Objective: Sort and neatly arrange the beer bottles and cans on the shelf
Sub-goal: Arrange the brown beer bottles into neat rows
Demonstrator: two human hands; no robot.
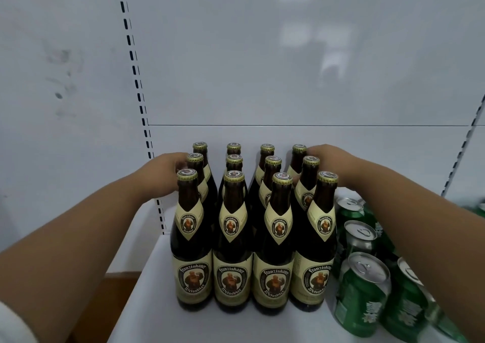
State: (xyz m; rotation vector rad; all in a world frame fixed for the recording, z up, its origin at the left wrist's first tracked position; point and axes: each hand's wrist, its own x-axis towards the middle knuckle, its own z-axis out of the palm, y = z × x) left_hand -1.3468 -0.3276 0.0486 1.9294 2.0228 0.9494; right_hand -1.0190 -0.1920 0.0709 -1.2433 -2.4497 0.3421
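Observation:
Several brown beer bottles (233, 237) with cream labels and gold caps stand upright in tight rows on the white shelf (157, 316). My left hand (168, 170) reaches in at the left side of the block, against the neck of the second-row left bottle (195, 164); its fingers are hidden behind the bottles. My right hand (330, 161) comes over the right rear corner. It wraps round the neck of the second-row right bottle (311, 174), and a bit of skin shows between the necks. Green cans (363, 292) stand to the right of the bottles.
The white back panel (288, 54) rises right behind the last bottle row. Slotted uprights (143, 111) run down at the left and far right. My right forearm (420, 224) passes over the green cans. A brown floor (115, 300) shows below the shelf's left edge.

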